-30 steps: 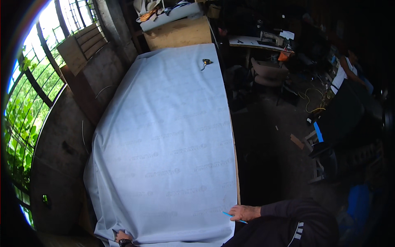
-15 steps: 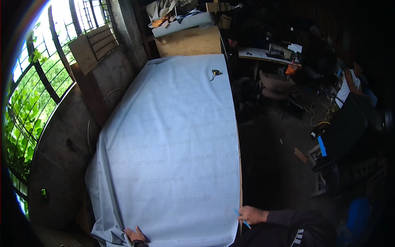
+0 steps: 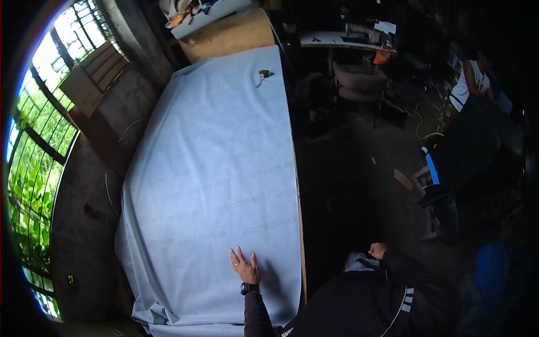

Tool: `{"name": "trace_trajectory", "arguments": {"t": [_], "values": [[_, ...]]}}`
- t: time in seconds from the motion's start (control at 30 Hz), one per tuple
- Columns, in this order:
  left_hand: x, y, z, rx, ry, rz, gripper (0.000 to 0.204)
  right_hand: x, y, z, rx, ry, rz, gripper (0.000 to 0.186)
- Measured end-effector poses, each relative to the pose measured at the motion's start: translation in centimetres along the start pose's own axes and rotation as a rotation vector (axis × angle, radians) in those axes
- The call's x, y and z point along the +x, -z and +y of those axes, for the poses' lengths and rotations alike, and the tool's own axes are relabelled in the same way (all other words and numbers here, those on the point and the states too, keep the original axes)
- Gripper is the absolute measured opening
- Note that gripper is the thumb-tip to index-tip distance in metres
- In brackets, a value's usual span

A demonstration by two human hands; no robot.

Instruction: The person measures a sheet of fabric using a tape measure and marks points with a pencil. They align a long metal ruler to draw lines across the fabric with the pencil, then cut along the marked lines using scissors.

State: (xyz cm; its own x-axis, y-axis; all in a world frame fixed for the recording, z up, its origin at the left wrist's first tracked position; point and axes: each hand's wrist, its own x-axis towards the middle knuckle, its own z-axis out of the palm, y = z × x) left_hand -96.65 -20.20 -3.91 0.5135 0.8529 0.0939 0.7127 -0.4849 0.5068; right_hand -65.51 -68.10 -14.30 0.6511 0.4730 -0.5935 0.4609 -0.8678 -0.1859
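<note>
Both hands have moved since the earlier frames: the bare left hand [image 3: 247, 273] has left the folds at lower left for the lower middle of the frame, and the bare right hand [image 3: 379, 250] has drawn away from the sheet's edge to the lower right. Left fingers are spread open above or on the broad, pale blue-grey sheet [image 3: 208, 146] — contact cannot be told. Right fingers are curled closed beside a crumpled pale grey piece [image 3: 359, 262]; whether they grip anything cannot be told. Smooth and softly rippled, the sheet fills the frame's middle, faint printed rows across it, thick creases bunched at lower left. Near its top right lies a compact black-and-yellow tape measure [image 3: 265, 73]. A flat tan wooden panel [image 3: 230, 36] stands at upper centre.
</note>
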Motion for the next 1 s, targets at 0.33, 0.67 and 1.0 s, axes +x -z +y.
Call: {"name": "trace_trajectory", "arguments": {"t": [0.33,0.67,1.0], "values": [[0.3,-4.6,3.7,0.127,0.123,0.222,0.044,3.8,-7.7,17.7,0.488,-0.443,-0.078,0.027],[17.0,-16.6,21.8,0.105,0.04,0.169,0.048,28.9,11.9,20.4,0.542,-0.403,0.381,0.033],[35.8,-26.1,31.5,0.012,0.006,0.15,0.045,49.4,29.5,6.9,0.693,0.045,0.429,0.036]]}}
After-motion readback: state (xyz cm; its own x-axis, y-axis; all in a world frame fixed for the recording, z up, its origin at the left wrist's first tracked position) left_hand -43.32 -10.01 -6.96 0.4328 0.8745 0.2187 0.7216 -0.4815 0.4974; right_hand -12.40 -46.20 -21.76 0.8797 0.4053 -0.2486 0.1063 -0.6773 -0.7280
